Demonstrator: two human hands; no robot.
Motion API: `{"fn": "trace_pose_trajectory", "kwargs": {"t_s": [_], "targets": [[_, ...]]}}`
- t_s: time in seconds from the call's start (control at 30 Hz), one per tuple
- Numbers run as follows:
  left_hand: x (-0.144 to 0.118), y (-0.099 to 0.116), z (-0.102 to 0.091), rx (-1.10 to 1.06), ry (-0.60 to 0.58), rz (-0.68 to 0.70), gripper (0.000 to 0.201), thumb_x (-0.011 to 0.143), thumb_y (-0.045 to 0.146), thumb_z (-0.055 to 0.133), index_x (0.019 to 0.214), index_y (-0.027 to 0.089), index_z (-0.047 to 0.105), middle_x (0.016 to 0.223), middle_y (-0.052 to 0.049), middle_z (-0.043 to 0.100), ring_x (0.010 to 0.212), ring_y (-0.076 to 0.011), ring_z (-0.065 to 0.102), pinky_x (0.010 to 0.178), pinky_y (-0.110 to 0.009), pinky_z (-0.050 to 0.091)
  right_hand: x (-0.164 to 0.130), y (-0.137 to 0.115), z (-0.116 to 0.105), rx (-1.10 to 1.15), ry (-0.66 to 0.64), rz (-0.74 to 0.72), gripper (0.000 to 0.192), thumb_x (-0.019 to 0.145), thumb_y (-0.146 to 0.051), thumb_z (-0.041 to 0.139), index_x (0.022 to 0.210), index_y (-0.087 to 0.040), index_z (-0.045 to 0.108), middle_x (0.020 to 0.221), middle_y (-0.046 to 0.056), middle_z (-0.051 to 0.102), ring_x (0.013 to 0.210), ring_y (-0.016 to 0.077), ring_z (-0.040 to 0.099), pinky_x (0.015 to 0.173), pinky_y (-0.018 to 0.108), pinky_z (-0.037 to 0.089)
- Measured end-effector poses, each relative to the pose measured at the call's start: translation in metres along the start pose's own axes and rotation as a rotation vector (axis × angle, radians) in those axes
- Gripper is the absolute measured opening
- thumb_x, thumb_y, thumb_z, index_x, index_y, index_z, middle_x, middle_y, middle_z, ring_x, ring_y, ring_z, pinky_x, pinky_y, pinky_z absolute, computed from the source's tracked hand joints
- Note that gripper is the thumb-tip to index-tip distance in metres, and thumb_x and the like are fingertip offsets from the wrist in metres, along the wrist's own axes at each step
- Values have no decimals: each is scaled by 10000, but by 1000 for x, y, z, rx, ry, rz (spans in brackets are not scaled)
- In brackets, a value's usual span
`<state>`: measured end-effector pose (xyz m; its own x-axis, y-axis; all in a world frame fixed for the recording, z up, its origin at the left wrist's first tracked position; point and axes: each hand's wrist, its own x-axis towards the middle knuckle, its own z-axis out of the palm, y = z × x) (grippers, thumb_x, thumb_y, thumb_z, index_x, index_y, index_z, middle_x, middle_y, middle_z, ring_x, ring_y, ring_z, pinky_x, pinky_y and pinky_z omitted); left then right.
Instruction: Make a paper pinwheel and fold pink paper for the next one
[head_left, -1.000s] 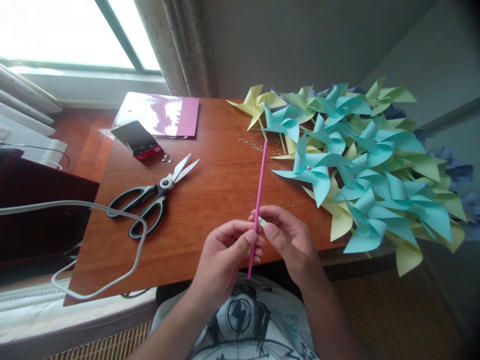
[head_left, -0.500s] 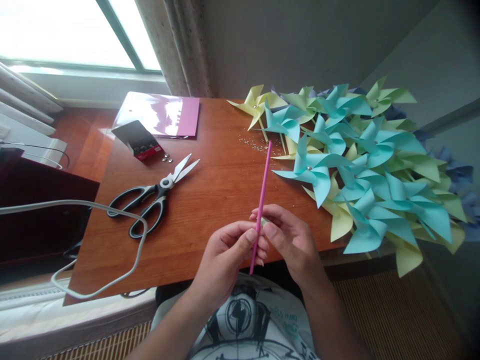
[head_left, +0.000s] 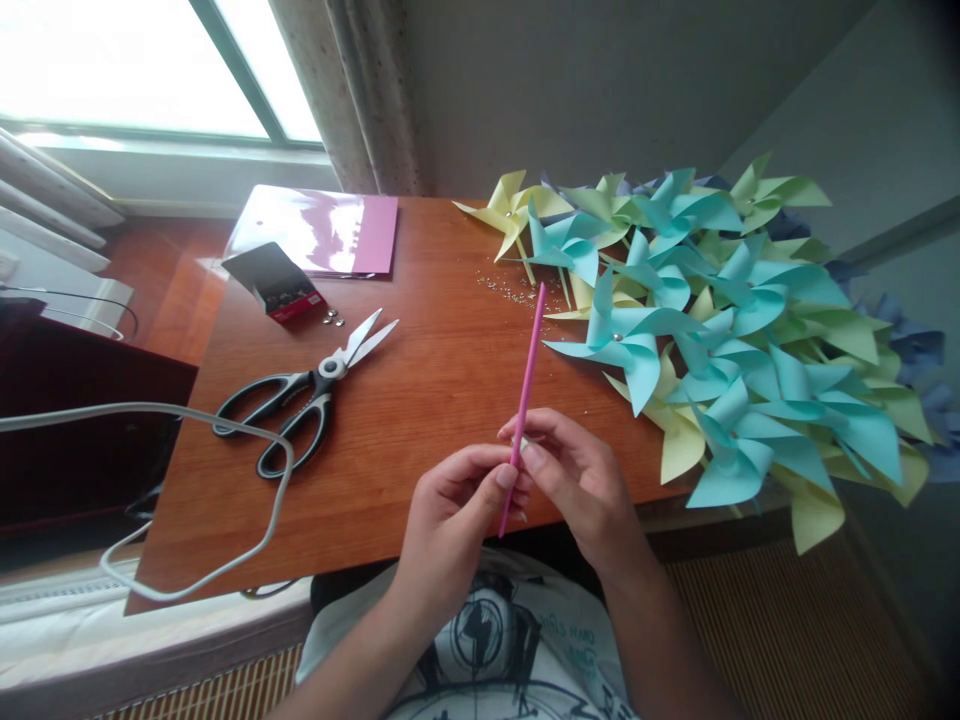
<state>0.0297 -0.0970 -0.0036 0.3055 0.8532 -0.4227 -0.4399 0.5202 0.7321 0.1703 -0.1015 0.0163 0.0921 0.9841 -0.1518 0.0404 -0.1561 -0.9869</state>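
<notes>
A thin pink straw (head_left: 531,355) stands tilted in front of me, its top leaning slightly to the right. Low on the straw, my left hand (head_left: 463,505) pinches it between thumb and fingers. My right hand (head_left: 574,480) is closed around the same stretch just above, with fingertips behind the straw and the thumb beside it. A small pale spot shows at the right thumb tip; I cannot make out what it is. The closest finished piece is a turquoise paper pinwheel (head_left: 626,340), to the right beyond my hands.
Open-bladed scissors (head_left: 319,385) lie left on the wooden table (head_left: 427,350). Behind them are a small open box (head_left: 281,290), several metal bits and a pink-and-clear packet (head_left: 375,235). Tiny beads (head_left: 517,292) are scattered near the yellow pinwheel (head_left: 514,205). A white cable (head_left: 277,500) loops over the left edge.
The straw has shifted up a little between my fingers, and the left thumb sits slightly lower. Both hands stay in nearly the same place.
</notes>
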Motion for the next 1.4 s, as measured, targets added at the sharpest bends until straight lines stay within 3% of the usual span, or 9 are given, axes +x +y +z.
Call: {"fn": "trace_pose_trajectory", "kwargs": {"t_s": [0.17, 0.63, 0.87, 1.2, 1.4], "targets": [[0, -2, 0, 36, 25, 74, 109, 829, 264, 795, 891, 177, 775, 772, -26, 735, 714, -130, 671, 655, -202, 556, -2, -3, 2, -16, 33, -22, 166, 921, -255, 598, 1064, -227, 676, 1066, 55, 696, 946, 215, 655, 844, 338, 529], [-1, -1, 3, 169, 141, 143, 143, 811, 278, 809, 908, 175, 794, 758, -36, 759, 684, -135, 690, 659, -210, 580, 2, 4, 4, -29, 38, 26, 130, 916, -302, 600, 987, -216, 667, 954, 44, 700, 884, 211, 655, 796, 327, 532], [-2, -3, 4, 114, 141, 212, 122, 793, 222, 826, 882, 177, 756, 802, -24, 760, 694, -122, 704, 673, -197, 587, 4, 4, 3, 105, -19, 63, 129, 918, -315, 601, 983, -222, 662, 952, 30, 679, 874, 196, 645, 768, 302, 526], [-1, -4, 1, 29, 46, 162, 81, 838, 192, 788, 913, 188, 757, 812, -28, 783, 711, -110, 715, 626, -148, 575, 4, 8, 3, 250, -75, 102, 153, 904, -303, 631, 1015, -241, 717, 965, 16, 723, 805, 169, 656, 683, 262, 527], [0, -6, -2, 13, 56, 160, 80, 852, 200, 776, 930, 190, 760, 791, -18, 772, 689, -100, 708, 605, -139, 572, 4, 7, 2, 144, -20, 46, 139, 914, -285, 627, 999, -241, 728, 975, 20, 717, 905, 185, 660, 765, 282, 513]]}}
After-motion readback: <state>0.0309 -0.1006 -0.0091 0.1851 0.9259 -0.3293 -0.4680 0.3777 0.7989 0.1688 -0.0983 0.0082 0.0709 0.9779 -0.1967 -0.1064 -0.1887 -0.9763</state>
